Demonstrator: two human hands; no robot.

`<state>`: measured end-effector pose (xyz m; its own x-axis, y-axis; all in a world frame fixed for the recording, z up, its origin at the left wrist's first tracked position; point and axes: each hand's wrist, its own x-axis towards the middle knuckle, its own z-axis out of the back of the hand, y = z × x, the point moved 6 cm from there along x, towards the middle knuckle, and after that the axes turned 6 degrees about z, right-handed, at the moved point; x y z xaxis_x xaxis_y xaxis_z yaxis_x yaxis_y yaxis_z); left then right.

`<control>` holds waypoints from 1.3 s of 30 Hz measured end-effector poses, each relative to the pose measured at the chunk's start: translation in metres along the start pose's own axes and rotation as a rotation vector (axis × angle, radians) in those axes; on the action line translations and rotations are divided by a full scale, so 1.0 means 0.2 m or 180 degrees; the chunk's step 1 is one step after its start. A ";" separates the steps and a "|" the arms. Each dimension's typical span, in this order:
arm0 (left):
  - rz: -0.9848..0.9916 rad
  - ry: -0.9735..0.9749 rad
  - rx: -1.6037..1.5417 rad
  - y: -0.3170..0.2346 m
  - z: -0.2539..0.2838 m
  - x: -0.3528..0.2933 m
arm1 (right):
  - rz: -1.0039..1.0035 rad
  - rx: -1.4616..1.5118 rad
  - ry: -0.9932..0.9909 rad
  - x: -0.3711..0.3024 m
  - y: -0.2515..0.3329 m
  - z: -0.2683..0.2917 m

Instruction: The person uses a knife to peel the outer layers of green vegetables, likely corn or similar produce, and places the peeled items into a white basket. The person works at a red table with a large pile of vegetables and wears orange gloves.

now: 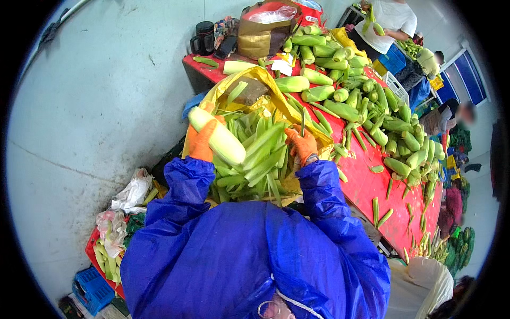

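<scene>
My left hand [201,139], in an orange glove, is wrapped round a pale green ear of corn [219,137]. The ear is tilted, its lower end toward the middle. Across from it, my right hand [302,143], also gloved in orange, is closed round a thin, dark upright strip [303,121]; whether it is a blade or a piece of husk I cannot make out. Between and below both hands lies a heap of green corn husks [260,151] inside an open yellow sack [210,98]. The corn is apart from my right hand.
A red table [366,178] to the right carries a big pile of corn ears [345,109] and loose husk strips. At its far end stand a black mug [203,38], a phone [226,48] and a brown bag [260,37]. Another person [390,24] handles corn beyond.
</scene>
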<state>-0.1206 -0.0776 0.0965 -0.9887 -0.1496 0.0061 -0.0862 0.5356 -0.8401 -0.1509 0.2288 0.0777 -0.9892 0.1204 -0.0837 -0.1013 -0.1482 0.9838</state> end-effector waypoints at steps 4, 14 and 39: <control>0.0064 0.0333 0.0347 0.05 -0.16 -0.11 | 0.0129 0.0489 0.0578 -0.17 0.05 0.01; 0.1030 0.1298 0.1448 0.25 -0.28 -0.29 | 0.1757 -0.2490 0.1847 -0.52 0.20 -0.23; 0.1850 0.2749 0.1579 0.48 -0.17 -0.29 | 0.1718 -0.2801 0.1804 -0.47 0.03 -0.25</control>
<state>-0.0766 0.0113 0.0346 -0.6341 0.7341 -0.2432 0.2780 -0.0771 -0.9575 -0.0641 0.1674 0.0830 -0.8097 -0.5860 0.0331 0.5261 -0.6996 0.4835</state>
